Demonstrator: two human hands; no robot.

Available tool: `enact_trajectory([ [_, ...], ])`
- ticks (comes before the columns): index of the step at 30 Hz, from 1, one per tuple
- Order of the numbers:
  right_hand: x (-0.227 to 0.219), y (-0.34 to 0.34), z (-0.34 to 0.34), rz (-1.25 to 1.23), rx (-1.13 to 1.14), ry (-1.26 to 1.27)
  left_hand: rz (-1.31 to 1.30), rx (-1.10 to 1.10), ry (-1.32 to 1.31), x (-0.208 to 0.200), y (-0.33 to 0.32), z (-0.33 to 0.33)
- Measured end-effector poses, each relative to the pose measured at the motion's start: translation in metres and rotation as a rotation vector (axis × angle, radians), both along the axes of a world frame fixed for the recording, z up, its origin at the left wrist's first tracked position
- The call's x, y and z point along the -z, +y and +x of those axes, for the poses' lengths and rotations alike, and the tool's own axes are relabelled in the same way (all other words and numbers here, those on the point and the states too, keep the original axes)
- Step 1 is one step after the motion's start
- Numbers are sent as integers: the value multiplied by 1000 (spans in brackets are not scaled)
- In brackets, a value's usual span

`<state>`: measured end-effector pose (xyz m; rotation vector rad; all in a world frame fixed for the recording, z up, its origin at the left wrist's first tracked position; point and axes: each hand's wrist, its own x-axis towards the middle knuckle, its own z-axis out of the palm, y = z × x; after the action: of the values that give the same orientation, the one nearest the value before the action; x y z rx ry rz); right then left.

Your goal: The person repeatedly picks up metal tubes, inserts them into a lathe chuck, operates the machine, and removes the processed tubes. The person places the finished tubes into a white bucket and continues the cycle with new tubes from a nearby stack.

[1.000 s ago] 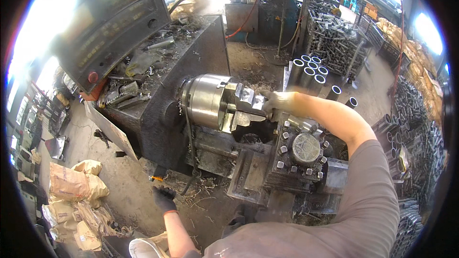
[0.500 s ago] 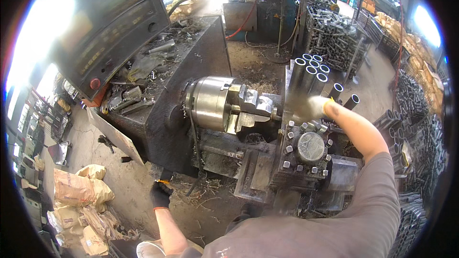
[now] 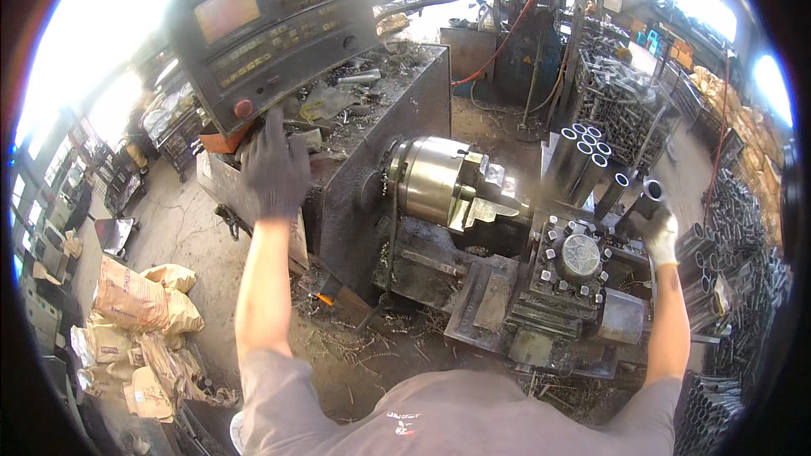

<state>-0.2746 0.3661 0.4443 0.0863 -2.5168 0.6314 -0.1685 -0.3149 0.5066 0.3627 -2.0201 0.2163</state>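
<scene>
My right hand (image 3: 661, 236), in a pale glove, is closed around a short metal tube (image 3: 650, 194) at the right of the lathe. Left of it stand a single tube (image 3: 611, 194) and a cluster of upright tubes (image 3: 583, 165). Raised in a dark glove, my left hand (image 3: 277, 171) has its fingers stretched upward below the control panel (image 3: 279, 25); it holds nothing that I can see. Close to those fingers is a red button (image 3: 243, 109). Between my arms sit the shiny lathe chuck (image 3: 432, 181), its jaws apparently without a workpiece, and the bolted tool post (image 3: 581, 257).
Metal shavings and loose tools lie on the machine's headstock (image 3: 405, 89). An orange-handled tool (image 3: 323, 298) sits low at the lathe's near side. Brown paper sacks (image 3: 139, 300) are piled on the left floor. Stacked tubes (image 3: 714, 409) and a full wire crate (image 3: 621, 76) stand right.
My left hand has risen from the lathe's lower near side to the control panel. My right hand has moved nearer to me and right, onto a tube. The view has shifted left.
</scene>
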Motion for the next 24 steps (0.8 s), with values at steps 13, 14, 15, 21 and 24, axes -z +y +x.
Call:
enact_trajectory([
  [13,-38,-35,228,-265,-792,-114,388,640,-119,35,82,19],
  [14,-23,-44,231,-255,-886,-83,538,832,-236,58,124,53],
  [15,-7,-54,232,-389,-934,-15,679,1030,-342,79,165,85],
  [21,91,-110,251,-751,-1079,-696,1081,1124,-1055,156,340,211],
  [24,119,-137,262,-744,-1209,-729,1135,805,-1028,190,355,252],
])
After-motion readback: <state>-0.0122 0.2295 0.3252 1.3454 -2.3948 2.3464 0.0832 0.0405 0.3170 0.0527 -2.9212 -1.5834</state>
